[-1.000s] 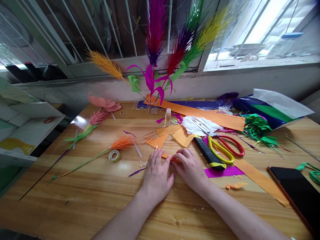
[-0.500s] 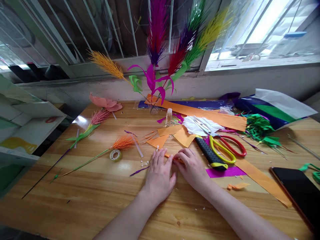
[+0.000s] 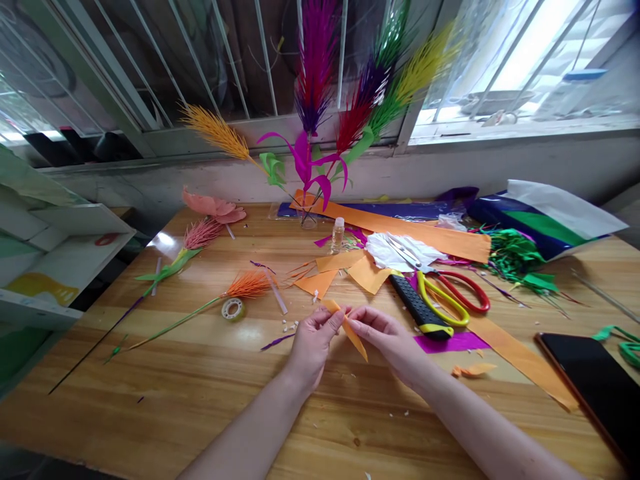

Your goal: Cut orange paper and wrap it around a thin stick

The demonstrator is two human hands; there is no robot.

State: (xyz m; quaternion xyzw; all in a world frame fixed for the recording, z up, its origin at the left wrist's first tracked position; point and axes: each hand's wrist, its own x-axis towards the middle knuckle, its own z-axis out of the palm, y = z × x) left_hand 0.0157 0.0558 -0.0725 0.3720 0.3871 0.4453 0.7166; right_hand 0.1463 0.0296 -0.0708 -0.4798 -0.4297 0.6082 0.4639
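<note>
We cannot see how far the narrow folded strip of orange crepe paper [image 3: 350, 327] runs inside our fingers — its upper end is covered by the fingertips of both hands, and whether it is one layer or several is hard to tell. Our left hand [image 3: 313, 343] pinches that upper end between thumb and forefinger, pressed together on the paper; our right hand [image 3: 387, 337] pinches it from the other side, its remaining fingers curled loosely. The strip is held just above the varnished wooden table [image 3: 200, 400], in front of us near the middle of it, and its long axis slants down and to the right, ending in a free pointed tip below our right thumb. The paper looks thin, matte and slightly creased. Just beyond our right hand lies a black-handled utility knife with yellow trim [image 3: 417, 307], ribbed along its grip, and beside it scissors with one yellow and one red loop handle [image 3: 450, 297] — their blades rest on a crumpled white sheet [image 3: 400, 252]. A long flat band of orange paper [image 3: 415, 230] crosses the table farther back. To the left lie a small roll of clear tape [image 3: 233, 308] and a fringed orange paper flower on a green stem [image 3: 240, 287]. A dark flat phone [image 3: 595, 387] is cut off at the right edge.
</note>
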